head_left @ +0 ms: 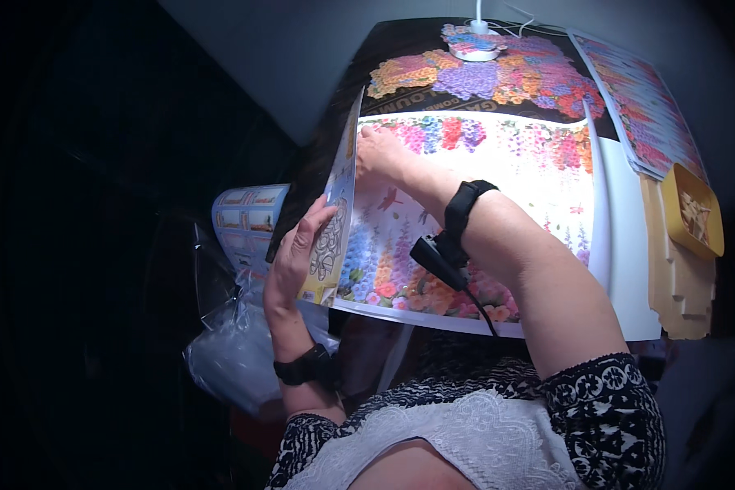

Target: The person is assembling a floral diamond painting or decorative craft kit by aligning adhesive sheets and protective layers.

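Note:
A wide floral printed sheet (pixel 465 220) lies before me under bright light, its side edges curling up. Along its left side stands a raised light blue strip (pixel 328 253) with outlined lettering and a yellow end. Against the outer side of that strip, my left hand (pixel 294 253) rests with fingers extended. My right hand (pixel 374 153) reaches across the sheet to its upper left edge, fingers bunched and pressing where sheet and strip meet. The right fingertips are partly hidden. Black bands circle both wrists, and a black device (pixel 437 257) with a cable hangs at the right one.
Colourful flower cut-outs (pixel 465 82) lie behind the sheet, around a white lamp base (pixel 475 51). At right are more floral sheets (pixel 641 102), a yellow tray (pixel 675 214) of small pale pieces, and tan cardboard (pixel 682 294). Clear plastic (pixel 241 363) hangs at left, below a curled printed leaflet (pixel 249 220).

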{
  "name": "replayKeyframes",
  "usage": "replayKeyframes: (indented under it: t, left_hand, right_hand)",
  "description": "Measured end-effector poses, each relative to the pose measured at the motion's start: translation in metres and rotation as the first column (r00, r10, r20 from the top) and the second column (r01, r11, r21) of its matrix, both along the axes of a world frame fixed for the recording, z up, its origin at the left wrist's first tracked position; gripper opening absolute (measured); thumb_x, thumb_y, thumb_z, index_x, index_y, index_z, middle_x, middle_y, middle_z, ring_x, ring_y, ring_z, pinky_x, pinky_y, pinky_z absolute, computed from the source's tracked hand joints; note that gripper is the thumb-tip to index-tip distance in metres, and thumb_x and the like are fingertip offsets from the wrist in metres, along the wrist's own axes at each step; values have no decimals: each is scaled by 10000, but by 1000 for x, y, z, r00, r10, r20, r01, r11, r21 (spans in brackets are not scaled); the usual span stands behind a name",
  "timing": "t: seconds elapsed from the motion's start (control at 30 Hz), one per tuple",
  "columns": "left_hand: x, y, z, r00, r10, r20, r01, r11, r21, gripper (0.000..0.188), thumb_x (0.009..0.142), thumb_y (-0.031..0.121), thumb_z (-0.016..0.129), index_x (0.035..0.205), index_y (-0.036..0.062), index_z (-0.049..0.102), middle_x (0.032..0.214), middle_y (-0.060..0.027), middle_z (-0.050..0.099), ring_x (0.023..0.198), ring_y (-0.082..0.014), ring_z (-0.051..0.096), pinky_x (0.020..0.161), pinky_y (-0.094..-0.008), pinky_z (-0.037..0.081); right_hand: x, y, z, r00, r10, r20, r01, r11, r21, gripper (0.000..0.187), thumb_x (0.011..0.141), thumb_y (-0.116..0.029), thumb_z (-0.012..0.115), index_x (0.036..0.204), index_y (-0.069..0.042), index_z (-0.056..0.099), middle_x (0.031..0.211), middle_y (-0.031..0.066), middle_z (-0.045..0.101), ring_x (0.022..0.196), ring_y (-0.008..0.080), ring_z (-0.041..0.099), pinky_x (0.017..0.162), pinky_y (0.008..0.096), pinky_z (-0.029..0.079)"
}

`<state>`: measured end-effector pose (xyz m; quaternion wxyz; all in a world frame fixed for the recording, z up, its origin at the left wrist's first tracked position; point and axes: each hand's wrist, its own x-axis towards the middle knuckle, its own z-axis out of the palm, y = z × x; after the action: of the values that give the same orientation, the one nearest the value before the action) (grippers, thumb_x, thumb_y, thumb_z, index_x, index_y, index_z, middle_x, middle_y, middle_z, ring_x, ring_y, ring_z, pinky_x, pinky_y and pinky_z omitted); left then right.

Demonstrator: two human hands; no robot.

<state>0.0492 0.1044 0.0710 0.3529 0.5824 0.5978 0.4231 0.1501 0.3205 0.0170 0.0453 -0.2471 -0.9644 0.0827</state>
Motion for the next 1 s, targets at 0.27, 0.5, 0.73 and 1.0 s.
replayKeyframes:
  t: [0.27, 0.5, 0.73, 1.0]
  left_hand:
    - [17, 13, -8, 929, 44, -366, -93, 989, -117, 339, 939, 192, 535, 1198, -25, 510, 1354, -194, 488, 1173, -214, 511, 1009, -318, 377]
    - [18, -5, -5, 825, -22, -565, -20, 998, -67, 599, 836, 219, 650, 1316, -67, 434, 1383, -239, 403, 1260, -357, 445, 1049, -369, 356]
    - [28, -12, -10, 727, -70, -683, -33, 990, -137, 587, 807, 241, 676, 1272, -72, 501, 1440, -264, 327, 1325, -365, 364, 1095, -376, 305]
    - [31, -14, -18, 704, -82, -705, -58, 983, -172, 532, 787, 255, 694, 1180, -70, 544, 1403, -284, 383, 1356, -356, 322, 1127, -367, 258]
  right_hand:
    - [11, 24, -2, 968, -66, -241, -38, 915, -401, 484, 790, -258, 618, 1190, 11, 579, 1169, 223, 609, 1102, 363, 583, 934, 395, 470]
    - [76, 16, 36, 951, -161, -264, 31, 898, -439, 425, 872, -69, 468, 1292, -63, 535, 1008, 225, 667, 923, 312, 668, 763, 408, 535]
    - [195, -25, 74, 995, 85, 46, -71, 964, -255, 388, 840, -189, 589, 1165, 15, 533, 1126, 247, 577, 1067, 351, 582, 873, 431, 481]
    - [327, -109, 113, 960, -34, 277, 119, 948, -294, 519, 876, -232, 630, 1300, 28, 479, 1255, 235, 543, 1151, 372, 538, 988, 411, 431]
